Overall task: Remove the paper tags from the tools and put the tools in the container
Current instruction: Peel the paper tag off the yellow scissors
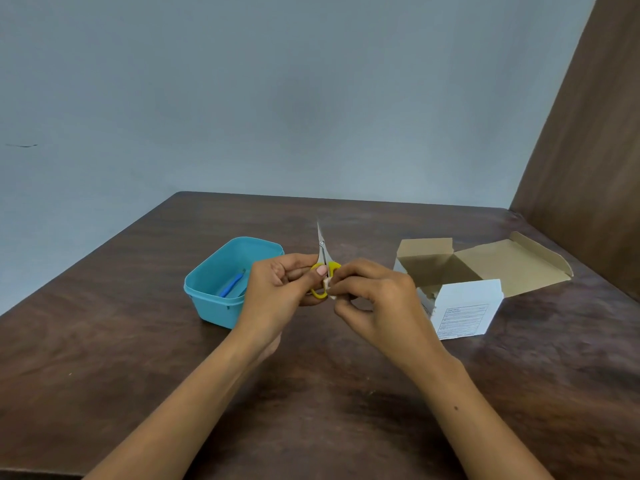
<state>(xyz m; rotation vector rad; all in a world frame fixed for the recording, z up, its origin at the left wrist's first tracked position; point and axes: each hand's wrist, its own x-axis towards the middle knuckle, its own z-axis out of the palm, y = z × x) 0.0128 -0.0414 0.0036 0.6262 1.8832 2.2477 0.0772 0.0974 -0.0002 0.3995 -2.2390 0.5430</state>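
Head view, from left to right: the brown table (104, 358) has a wide bare stretch at its left, running from the far edge down to the near edge. Next comes the tub (221, 289), a teal plastic box with no lid on it, standing on the table left of centre. Inside it lies one blue tool (231, 285), slanted along the floor of the tub; what kind of tool it is cannot be told. The tub's right wall is partly hidden behind the left hand (277, 285).

The left hand is curled round the yellow handles of the scissors (323, 252), thumb on top, holding them above the table between the tub and the box. The blades are closed and point up and away toward the wall. Just right of the handles, the right hand (374, 299) pinches a small pale tag (328, 284) between thumb and fingertips; the tag sits against the lower handle loop, and whether it is attached there is hard to tell. The other fingers of that hand are bent in loosely.

Right of the hands stands the box (464, 306), white outside and brown inside, open, with its lid flap laid back toward the right and a torn front edge. Its inside is mostly hidden from this angle, so its contents cannot be told. Beyond it a brown panel (588, 168) rises along the table's right side, closing that edge. The near table in front of the forearms is bare wood.
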